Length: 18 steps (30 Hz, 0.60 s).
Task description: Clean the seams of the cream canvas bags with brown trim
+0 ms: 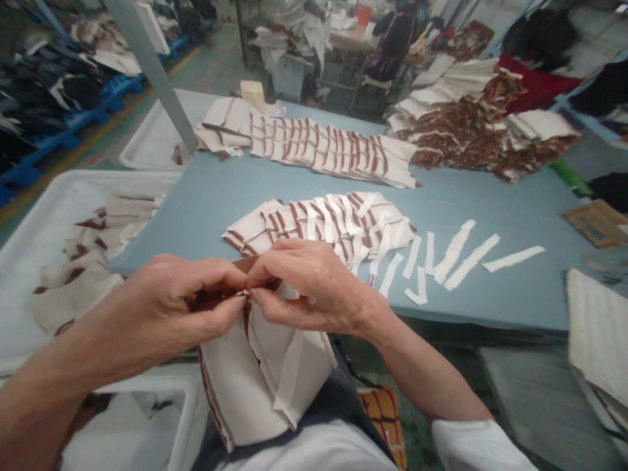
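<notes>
My left hand (171,307) and my right hand (309,288) meet in front of my chest, both pinched on the brown top edge of a small stack of cream fabric pieces (255,386) that hangs down toward my lap. A white strip lies against the front piece. On the blue table (206,196) just beyond my hands lies a fanned row of cream pieces with brown trim (318,226), white strips laid over them. Loose white strips (461,258) lie to its right.
A longer row of trimmed pieces (314,144) crosses the table's far side, with a big heap (481,124) at the far right. White trays (59,261) with more pieces stand at my left. A cardboard box (596,222) sits at the right edge. A person sits in the background.
</notes>
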Each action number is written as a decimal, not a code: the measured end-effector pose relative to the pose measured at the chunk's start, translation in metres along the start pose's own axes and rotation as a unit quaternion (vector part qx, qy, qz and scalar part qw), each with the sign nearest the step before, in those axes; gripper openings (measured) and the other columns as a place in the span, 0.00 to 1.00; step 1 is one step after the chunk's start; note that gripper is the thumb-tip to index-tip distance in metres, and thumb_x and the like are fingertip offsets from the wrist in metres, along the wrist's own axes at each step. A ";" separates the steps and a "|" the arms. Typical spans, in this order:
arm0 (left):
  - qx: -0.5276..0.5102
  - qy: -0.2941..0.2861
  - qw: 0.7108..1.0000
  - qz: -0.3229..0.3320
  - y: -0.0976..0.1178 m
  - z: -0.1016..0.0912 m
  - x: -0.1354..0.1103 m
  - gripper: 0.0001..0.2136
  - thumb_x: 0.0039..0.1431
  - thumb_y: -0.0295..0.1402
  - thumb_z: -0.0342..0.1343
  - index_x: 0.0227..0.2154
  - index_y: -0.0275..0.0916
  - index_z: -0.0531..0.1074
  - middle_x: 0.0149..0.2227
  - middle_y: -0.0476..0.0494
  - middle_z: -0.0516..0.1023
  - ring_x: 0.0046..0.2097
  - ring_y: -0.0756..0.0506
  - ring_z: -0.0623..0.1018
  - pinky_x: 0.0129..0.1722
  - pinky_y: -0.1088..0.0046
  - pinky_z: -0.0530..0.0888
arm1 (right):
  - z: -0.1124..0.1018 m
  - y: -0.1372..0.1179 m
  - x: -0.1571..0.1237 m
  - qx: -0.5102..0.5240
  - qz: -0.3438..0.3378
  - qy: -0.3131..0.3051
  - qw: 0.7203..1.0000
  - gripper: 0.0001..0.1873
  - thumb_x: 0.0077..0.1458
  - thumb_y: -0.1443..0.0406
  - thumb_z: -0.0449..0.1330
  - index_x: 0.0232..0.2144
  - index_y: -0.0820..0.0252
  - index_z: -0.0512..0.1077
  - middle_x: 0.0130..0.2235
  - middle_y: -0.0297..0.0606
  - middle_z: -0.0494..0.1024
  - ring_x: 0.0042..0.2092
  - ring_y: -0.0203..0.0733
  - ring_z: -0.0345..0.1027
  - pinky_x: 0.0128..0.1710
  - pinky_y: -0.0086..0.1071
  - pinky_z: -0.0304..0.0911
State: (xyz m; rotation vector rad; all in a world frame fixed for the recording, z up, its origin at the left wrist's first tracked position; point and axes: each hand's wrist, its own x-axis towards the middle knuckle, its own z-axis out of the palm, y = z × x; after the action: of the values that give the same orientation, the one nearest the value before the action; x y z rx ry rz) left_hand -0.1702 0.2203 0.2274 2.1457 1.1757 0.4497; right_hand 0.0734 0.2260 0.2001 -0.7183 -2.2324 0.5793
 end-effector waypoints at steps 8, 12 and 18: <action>-0.047 0.026 0.998 -0.023 0.005 0.002 0.009 0.11 0.60 0.38 0.54 0.24 0.43 0.71 0.20 0.60 0.66 0.23 0.53 0.64 0.23 0.78 0.60 | -0.004 -0.001 0.006 0.163 0.098 0.018 0.982 0.04 0.64 0.65 0.64 0.40 0.52 0.71 0.42 0.36 0.83 0.44 0.41 0.78 0.50 0.34 0.73; -0.091 0.078 0.986 -0.114 0.016 0.002 0.006 0.11 0.61 0.42 0.54 0.28 0.42 0.72 0.23 0.60 0.70 0.26 0.52 0.66 0.26 0.78 0.61 | 0.001 0.007 -0.008 0.217 0.154 0.132 0.955 0.10 0.66 0.57 0.63 0.42 0.56 0.75 0.44 0.39 0.83 0.46 0.42 0.77 0.52 0.37 0.73; -0.033 0.105 0.983 -0.149 0.010 0.004 -0.024 0.13 0.68 0.44 0.50 0.36 0.43 0.74 0.29 0.54 0.80 0.29 0.48 0.75 0.29 0.78 0.69 | 0.032 -0.003 -0.051 0.160 0.432 0.022 0.887 0.22 0.57 0.46 0.72 0.33 0.58 0.76 0.32 0.33 0.80 0.35 0.40 0.70 0.38 0.34 0.63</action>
State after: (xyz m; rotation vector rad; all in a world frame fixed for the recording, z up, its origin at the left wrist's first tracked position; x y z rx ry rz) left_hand -0.1742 0.1948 0.2314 1.8577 1.5487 0.5819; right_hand 0.0795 0.1849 0.1561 -1.5223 -1.6137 1.2980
